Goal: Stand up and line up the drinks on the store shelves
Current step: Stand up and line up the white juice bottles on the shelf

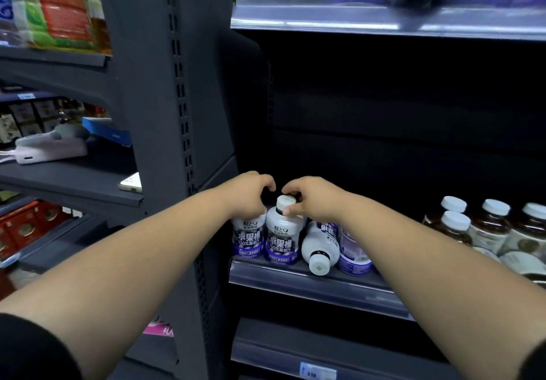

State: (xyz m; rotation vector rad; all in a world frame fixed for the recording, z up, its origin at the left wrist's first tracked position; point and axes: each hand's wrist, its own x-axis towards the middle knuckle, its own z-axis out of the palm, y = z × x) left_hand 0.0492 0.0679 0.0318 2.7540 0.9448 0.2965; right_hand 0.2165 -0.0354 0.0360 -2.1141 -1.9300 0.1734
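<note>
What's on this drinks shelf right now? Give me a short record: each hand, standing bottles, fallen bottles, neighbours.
left hand: curled over the top of the left bottle
right hand: pinches the cap of the second bottle
standing: left bottle and second bottle, side by side
fallen: white bottle lying on its side, cap toward the shelf edge
partly hidden: purple-label bottle behind the right forearm
neighbours: brown bottles with white caps, further right

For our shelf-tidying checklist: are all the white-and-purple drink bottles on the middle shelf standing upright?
No: one white bottle lies on its side on the shelf, its cap pointing toward the front edge.
</note>
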